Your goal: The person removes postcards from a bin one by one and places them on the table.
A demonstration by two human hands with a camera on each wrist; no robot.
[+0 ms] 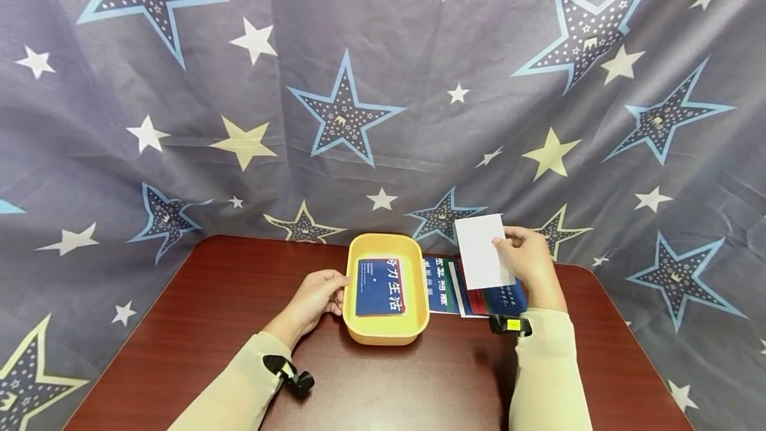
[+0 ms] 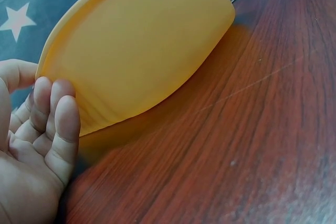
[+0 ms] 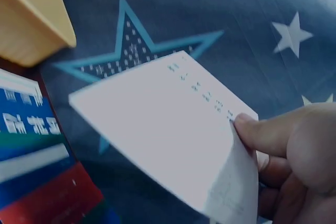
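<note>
My left hand (image 1: 317, 296) pinches the left rim of a yellow plastic tray (image 1: 387, 331), thumb at the rim and fingertips against its outer wall in the left wrist view. Blue cards (image 1: 372, 291) with white characters lie in the tray, a red edge showing under the top one. Held between the thumb and fingers of my right hand (image 1: 529, 258) is a white card (image 1: 483, 251), raised above the table; small print runs along one side of it in the right wrist view. Below it, a spread of blue, green and red cards (image 1: 444, 288) lies partly hidden.
A reddish-brown wooden table (image 1: 251, 278) carries the tray and cards. Behind its far edge hangs a grey cloth (image 1: 419, 85) printed with stars. Each wrist wears a small black camera (image 1: 293, 378).
</note>
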